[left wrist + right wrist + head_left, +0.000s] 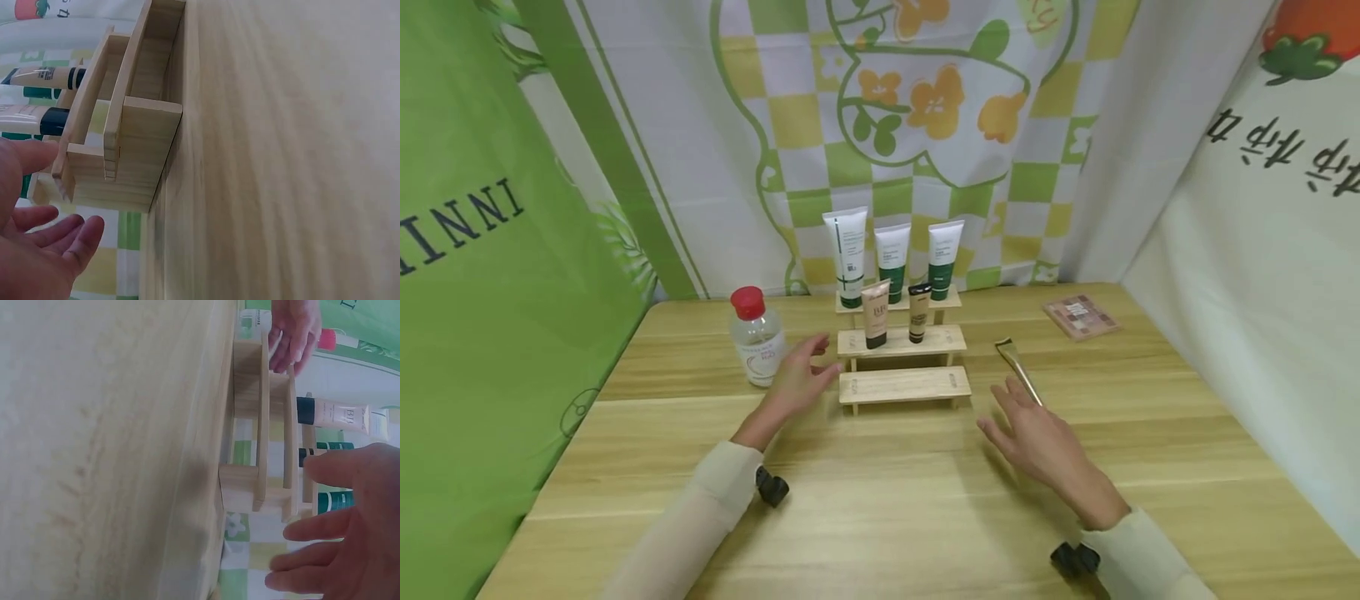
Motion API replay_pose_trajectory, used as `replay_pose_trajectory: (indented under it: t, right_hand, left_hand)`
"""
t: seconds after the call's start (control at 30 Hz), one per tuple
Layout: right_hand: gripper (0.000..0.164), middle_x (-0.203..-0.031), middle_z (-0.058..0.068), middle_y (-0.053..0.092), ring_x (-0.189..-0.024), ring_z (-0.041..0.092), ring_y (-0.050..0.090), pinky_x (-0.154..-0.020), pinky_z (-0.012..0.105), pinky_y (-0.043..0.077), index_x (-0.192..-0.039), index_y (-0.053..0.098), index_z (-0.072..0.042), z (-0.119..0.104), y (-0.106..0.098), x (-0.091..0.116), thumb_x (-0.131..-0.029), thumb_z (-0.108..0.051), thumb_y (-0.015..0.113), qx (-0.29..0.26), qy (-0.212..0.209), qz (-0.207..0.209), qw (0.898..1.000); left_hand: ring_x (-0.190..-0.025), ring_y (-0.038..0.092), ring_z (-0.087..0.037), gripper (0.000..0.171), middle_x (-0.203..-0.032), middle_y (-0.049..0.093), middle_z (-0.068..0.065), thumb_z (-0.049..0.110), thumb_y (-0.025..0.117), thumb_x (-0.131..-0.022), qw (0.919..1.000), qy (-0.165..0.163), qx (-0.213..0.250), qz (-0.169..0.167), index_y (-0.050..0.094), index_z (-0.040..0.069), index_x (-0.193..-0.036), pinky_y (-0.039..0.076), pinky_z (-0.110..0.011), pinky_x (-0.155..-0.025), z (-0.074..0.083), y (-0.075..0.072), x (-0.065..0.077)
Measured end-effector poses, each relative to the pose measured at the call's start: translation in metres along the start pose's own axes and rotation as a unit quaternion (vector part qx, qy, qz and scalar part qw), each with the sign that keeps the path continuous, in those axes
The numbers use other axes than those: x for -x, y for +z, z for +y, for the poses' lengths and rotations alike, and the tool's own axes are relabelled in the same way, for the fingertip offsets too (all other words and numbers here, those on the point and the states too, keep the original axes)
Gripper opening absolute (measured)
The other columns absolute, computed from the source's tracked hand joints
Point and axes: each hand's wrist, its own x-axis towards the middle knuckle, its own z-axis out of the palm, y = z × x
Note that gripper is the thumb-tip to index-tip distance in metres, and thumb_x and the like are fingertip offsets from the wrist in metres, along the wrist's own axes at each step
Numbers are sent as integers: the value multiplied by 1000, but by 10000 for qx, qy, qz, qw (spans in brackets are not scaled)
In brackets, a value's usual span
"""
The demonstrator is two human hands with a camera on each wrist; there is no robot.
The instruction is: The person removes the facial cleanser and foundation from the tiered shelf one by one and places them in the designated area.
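A three-tier wooden stand (904, 385) sits mid-table. My left hand (797, 377) hovers at its left side, fingers relaxed and holding nothing; the left wrist view shows the thumb (37, 155) near the middle tier's end. To the right of the stand my right hand (1037, 429) is spread in the air, also holding nothing, partly over a gold-handled flat brush (1019, 368). On the middle tier stand a beige BB tube (876, 315) and a small black-capped tube (918, 313). Behind them, three white-and-green tubes (847, 254) occupy the top tier; the lowest bears nothing.
A clear bottle with a red cap (758, 337) stands left of the stand, close to my left hand. At the back right lies an eyeshadow palette (1081, 317). Printed curtains (685, 150) enclose the wooden table (880, 517) at the back and sides.
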Motion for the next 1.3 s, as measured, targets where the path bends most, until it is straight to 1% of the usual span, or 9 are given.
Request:
replay_pose_trajectory:
  t: [0.07, 0.17, 0.3, 0.43, 0.63, 0.73, 0.9, 1.17, 1.3]
  right_hand:
    - [53, -136, 33, 50, -116, 49, 56, -84, 60, 51, -133, 54, 6, 0, 2, -6, -96, -31, 62, -110, -17, 42, 9999]
    - [45, -120, 25, 65, -99, 40, 66, -82, 55, 53, -128, 59, 4, 0, 4, -19, -97, -29, 62, -418, -48, 226, 9989]
    - [37, -106, 17, 72, -83, 32, 71, -76, 50, 56, -121, 63, 1, -2, 2, -49, -98, -28, 61, -1207, -112, 703, 9901]
    - [39, -105, 17, 72, -91, 32, 70, -79, 48, 57, -124, 61, 1, -13, -1, -85, -97, -27, 63, -1983, -216, 1087, 9739]
    - [48, -111, 18, 68, -96, 32, 66, -76, 46, 55, -131, 57, -2, -35, 6, -118, -93, -29, 68, -2392, -143, 1176, 9637]
    - [52, -117, 20, 65, -103, 34, 64, -81, 48, 53, -134, 55, 0, -41, 7, -125, -92, -27, 70, -2542, -3, 1009, 9619]
    - [52, -119, 18, 65, -105, 34, 63, -83, 46, 54, -134, 53, 1, -40, 10, -132, -93, -27, 69, -2571, 62, 751, 9634]
    - [36, -107, 20, 67, -100, 33, 64, -86, 44, 54, -120, 59, 4, -38, 20, -136, -91, -15, 70, -2778, -3, 1112, 9542]
    - [31, -105, 19, 67, -98, 32, 64, -88, 44, 53, -114, 60, 2, -37, 21, -136, -91, -14, 70, -2868, 158, 1218, 9501]
  left_hand:
    - [-116, 58, -39, 63, -136, 51, -26, 15, 69, -91, 9998, -22, 87, -164, 41, -5, -143, 56, -40, -87, 1, 2, -7]
    - [-112, 61, -39, 69, -140, 47, -27, 19, 70, -91, 9992, -161, 86, -358, 36, -3, -147, 56, -40, -87, 0, 6, -15]
    - [-123, 53, -39, 72, -148, 40, -24, 26, 68, -93, 9983, -106, -196, -547, 31, -1, -150, 51, -44, -95, -2, 9, -23]
    - [-130, 47, -37, 66, -150, 39, -22, 27, 63, -97, 9972, 54, -456, -599, 33, 1, -150, 46, -49, -101, -7, 12, -27]
    - [-125, 52, -35, 59, -142, 49, -20, 25, 66, -94, 9986, -8, -340, -400, 42, 5, -144, 43, -50, -103, -14, 15, -24]
    - [-121, 54, -33, 58, -140, 52, -19, 26, 66, -94, 9986, -34, -373, -383, 43, 7, -143, 44, -50, -101, -14, 16, -25]
    - [-104, 58, -31, 57, -137, 54, -18, 28, 66, -94, 9981, -55, -439, -441, 43, 8, -143, 47, -48, -95, -11, 16, -28]
    - [-94, 57, -28, 56, -136, 56, -17, 28, 67, -94, 9984, -81, -371, -419, 44, 11, -142, 47, -47, -91, -9, 17, -29]
    - [-99, 58, -32, 56, -136, 56, -17, 27, 66, -94, 9986, -58, -295, -432, 44, 10, -142, 47, -48, -93, -8, 18, -31]
